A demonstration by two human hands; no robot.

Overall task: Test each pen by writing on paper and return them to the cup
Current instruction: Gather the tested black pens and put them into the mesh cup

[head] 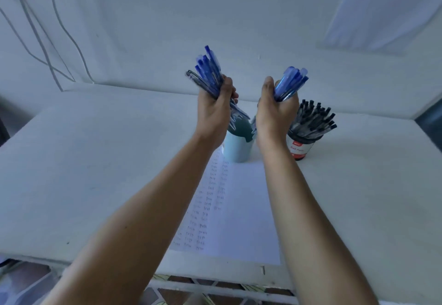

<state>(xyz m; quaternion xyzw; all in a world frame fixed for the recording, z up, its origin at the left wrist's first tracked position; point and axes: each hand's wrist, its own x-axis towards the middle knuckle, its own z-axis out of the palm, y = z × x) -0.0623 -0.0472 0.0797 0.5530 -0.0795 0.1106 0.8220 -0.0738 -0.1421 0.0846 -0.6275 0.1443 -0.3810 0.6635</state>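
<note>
Two fistfuls of blue pens are in the air above the table (71,173), one per hand. From my remote seat I see the left hand (215,111) curled tight round the left bunch (209,70). Its caps fan upward and lean left, while the tips poke out below the fist, just over the mouth of the cup (238,150). The right hand (275,116) grips the right bunch (291,81) the same way, caps up and tilted right. The pale blue cup stands upright between the two wrists, at the far edge of the paper (244,209); I cannot tell whether any pen is inside it. The paper lies flat under the forearms, its left side filled with columns of small written marks. Just right of the cup stands a tub (300,147) packed with black pens (313,120).
</note>
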